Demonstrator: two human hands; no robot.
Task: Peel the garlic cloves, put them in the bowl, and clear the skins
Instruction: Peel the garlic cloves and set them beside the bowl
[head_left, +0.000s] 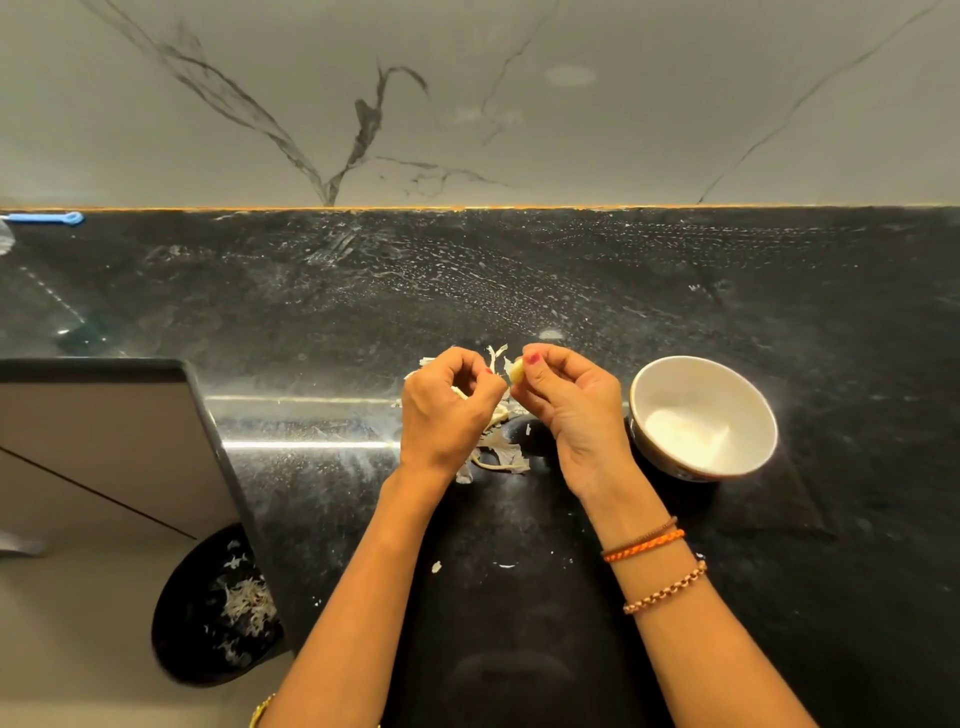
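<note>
Both forearms reach up from six o'clock over the black stone counter (727, 291), the right one wearing thread and bead bracelets (655, 564) at the wrist. At the centre, the right hand (569, 410) pinches a pale garlic clove (517, 373) between thumb and forefinger, its other fingers curled loosely behind. Just at nine o'clock from the clove, the left hand (447, 410) has its fingers curled in, thumb and forefinger nipped on a thin strip of skin (493, 358) that stands up between the two hands; something pale also shows inside its curled fingers, but what it is I cannot tell.

Under and just below the hands lies a loose pile of papery skins (498, 452) on the counter, with a few small flakes (436, 566) further toward six o'clock.

At three o'clock from the right hand, close beside its wrist edge, stands a white bowl (649, 395) upright on the counter; a pale shape shows inside it, too washed out by glare to tell.

At eight o'clock, below the counter's edge, a dark bin (182, 623) holds a heap of skins. A blue object (47, 218) lies at ten o'clock against the veined marble wall (467, 104)
</note>
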